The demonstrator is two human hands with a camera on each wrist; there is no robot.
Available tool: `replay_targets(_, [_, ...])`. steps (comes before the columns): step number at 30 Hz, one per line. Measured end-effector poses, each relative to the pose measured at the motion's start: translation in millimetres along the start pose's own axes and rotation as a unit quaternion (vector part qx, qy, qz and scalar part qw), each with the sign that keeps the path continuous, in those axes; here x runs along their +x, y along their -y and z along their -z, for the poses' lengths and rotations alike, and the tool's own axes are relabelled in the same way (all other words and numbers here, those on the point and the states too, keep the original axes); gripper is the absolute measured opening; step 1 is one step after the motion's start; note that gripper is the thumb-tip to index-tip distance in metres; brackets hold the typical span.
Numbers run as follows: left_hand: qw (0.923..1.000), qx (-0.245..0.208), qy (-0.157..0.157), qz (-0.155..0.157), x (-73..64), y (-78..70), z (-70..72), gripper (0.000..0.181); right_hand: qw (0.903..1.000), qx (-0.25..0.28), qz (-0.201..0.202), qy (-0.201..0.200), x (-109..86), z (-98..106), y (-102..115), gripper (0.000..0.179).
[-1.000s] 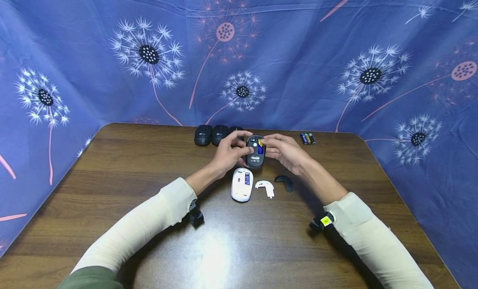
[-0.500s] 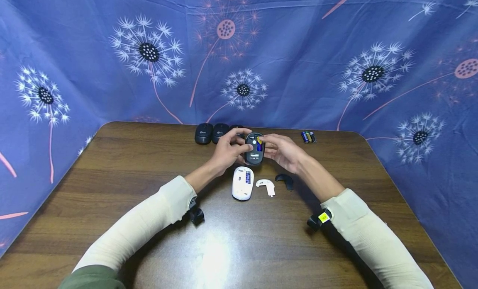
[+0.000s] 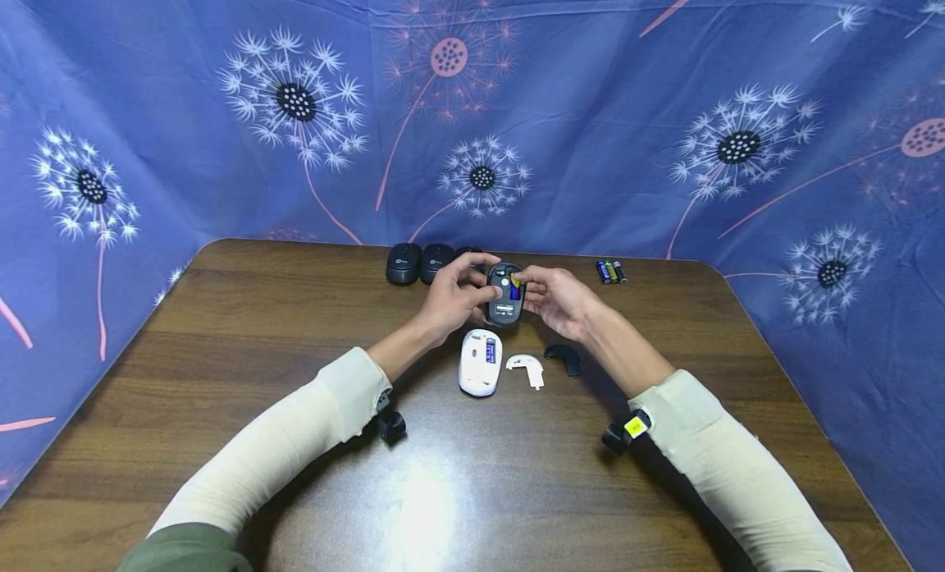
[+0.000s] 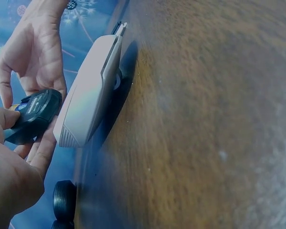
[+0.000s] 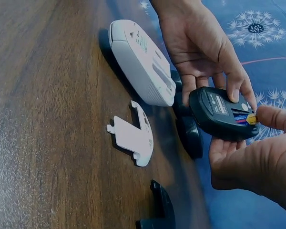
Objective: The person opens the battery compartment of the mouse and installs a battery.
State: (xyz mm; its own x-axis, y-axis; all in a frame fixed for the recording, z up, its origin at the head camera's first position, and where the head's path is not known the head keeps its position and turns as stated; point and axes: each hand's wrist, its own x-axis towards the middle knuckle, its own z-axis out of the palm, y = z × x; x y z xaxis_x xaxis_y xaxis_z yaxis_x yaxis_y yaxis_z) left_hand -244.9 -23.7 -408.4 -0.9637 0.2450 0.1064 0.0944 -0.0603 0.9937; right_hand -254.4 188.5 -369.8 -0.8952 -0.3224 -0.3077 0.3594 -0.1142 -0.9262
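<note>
My left hand (image 3: 452,299) grips a black computer mouse (image 3: 505,312) by its side, with the underside and open battery slot turned up. A blue-and-yellow battery (image 5: 250,119) lies in the slot. My right hand (image 3: 564,303) has its thumb at the battery's yellow end, while its other fingers curl under the mouse in the right wrist view. Just in front, a white mouse (image 3: 480,378) lies upside down on the table with a blue-labelled battery in it. Beside it are a white battery cover (image 3: 528,367) and a black battery cover (image 3: 565,358).
Several black mice (image 3: 403,263) stand in a row at the table's back edge, one partly behind my left hand. At the back right lie several small batteries (image 3: 610,272). A blue curtain (image 3: 591,104) with dandelion prints hangs behind the wooden table (image 3: 295,326).
The right forearm has shifted slightly left. Both hands stay at the black mouse, with the right fingers still at the battery; the things on the table have not moved.
</note>
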Motion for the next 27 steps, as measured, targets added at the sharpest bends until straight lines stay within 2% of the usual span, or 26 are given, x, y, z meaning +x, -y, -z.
replay_targets(8, [0.9999, 0.009, -0.006, -0.002, -0.4, -0.6, 0.2, 0.05, 0.9994, -0.026, 0.004, -0.023, 0.7, -6.9, 2.0, 0.014])
replay_targets(14, [0.9998, 0.016, -0.007, -0.002, -0.4, -2.4, 0.9, 0.05, 0.9987, -0.032, 0.012, -0.038, 2.2, -10.0, 1.3, 0.013])
replay_targets(18, [0.9999, 0.011, -0.009, 0.001, 0.2, -2.0, 1.8, 0.052, 0.9973, -0.054, 0.019, -0.046, 2.5, -11.9, 0.9, 0.012])
replay_targets(24, [0.9999, 0.002, -0.008, 0.009, 1.2, -1.3, 3.3, 0.052, 0.9924, -0.108, 0.03, -0.052, 3.2, -11.7, 0.4, 0.032])
replay_targets(27, [0.9999, 0.004, -0.008, 0.013, 1.6, -1.0, 3.9, 0.051, 0.9851, -0.154, 0.042, -0.064, 3.2, -12.6, -0.2, 0.042])
